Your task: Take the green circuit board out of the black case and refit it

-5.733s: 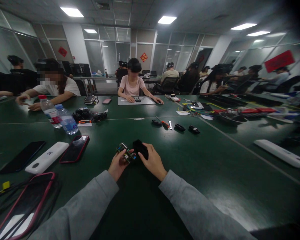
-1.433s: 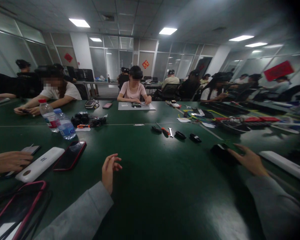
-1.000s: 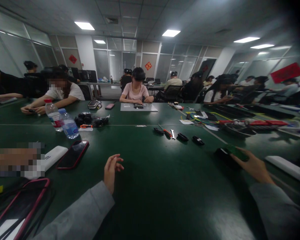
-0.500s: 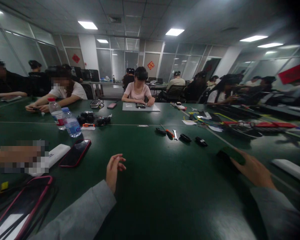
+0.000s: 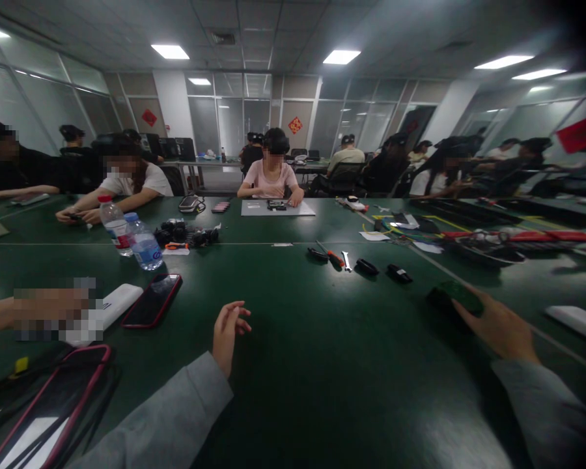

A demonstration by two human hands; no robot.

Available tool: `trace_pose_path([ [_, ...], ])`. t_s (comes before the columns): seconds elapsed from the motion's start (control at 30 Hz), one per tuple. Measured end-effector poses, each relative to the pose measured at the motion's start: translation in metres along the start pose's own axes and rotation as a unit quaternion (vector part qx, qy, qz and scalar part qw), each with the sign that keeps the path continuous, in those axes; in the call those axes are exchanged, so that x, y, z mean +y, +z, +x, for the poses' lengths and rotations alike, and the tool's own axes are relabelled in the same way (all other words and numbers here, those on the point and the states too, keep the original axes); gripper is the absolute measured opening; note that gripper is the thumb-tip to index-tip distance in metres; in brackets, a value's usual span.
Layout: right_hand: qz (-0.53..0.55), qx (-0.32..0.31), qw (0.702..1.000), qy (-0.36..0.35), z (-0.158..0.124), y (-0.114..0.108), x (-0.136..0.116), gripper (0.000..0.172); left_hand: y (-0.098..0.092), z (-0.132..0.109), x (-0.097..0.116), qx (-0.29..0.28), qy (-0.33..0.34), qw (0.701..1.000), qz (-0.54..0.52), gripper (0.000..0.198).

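The long dark green table (image 5: 293, 391) fills the lower half of the view, with a person in a pale pink shirt (image 5: 270, 177) and a person in a white shirt (image 5: 127, 184) seated along its far side. At the lower left corner lies a black tablet with a pink rim (image 5: 43, 410). The left hand (image 5: 227, 329), in a grey sleeve, stands edge-on just above the middle of the table, its fingers loosely curled and apart, holding nothing. The right hand (image 5: 501, 326) is stretched far out to the right, fingers extended, their tips resting on a small dark block with a green top (image 5: 452, 296) that sits on the table; whether the fingers grip it cannot be told. Left of the left hand lie a white oblong power bank (image 5: 122, 301) and, just beside it, a black phone in a red case (image 5: 152, 299). Behind them stand two clear plastic water bottles (image 5: 144, 242). Farther back, near the centre seam, lie an orange-handled screwdriver (image 5: 333, 256) and a small silver wrench (image 5: 346, 260).
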State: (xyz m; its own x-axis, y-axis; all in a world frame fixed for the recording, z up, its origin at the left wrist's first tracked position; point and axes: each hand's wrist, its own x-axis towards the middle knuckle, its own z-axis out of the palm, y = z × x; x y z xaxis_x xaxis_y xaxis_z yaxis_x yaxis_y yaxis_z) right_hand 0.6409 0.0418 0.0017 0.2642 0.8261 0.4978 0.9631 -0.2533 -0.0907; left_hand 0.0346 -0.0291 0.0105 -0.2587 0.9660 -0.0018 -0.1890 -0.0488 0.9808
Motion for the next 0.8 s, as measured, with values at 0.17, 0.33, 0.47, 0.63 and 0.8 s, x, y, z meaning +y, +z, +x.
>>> trace_pose_path([
  [0.17,0.006,0.006,1.0,0.022,-0.002,0.002,-0.003,0.07,0.0,-0.001,0.001,0.002,-0.004,1.0,0.009,0.036],
  [0.33,0.003,0.042,0.999,-0.017,-0.005,0.004,-0.005,0.069,0.002,-0.001,0.003,-0.003,-0.011,1.0,0.011,0.035],
  [0.47,0.0,0.067,0.998,0.009,-0.009,0.004,-0.011,0.061,0.002,-0.001,0.003,-0.001,-0.012,1.0,0.01,0.034],
  [0.63,0.051,0.097,0.992,0.056,-0.009,0.013,-0.007,0.059,0.003,-0.001,0.005,-0.004,-0.011,1.0,0.008,0.034],
  [0.8,0.068,0.134,0.985,0.086,-0.009,0.018,-0.005,0.057,0.003,-0.002,0.005,-0.005,-0.011,1.0,0.02,0.034],
])
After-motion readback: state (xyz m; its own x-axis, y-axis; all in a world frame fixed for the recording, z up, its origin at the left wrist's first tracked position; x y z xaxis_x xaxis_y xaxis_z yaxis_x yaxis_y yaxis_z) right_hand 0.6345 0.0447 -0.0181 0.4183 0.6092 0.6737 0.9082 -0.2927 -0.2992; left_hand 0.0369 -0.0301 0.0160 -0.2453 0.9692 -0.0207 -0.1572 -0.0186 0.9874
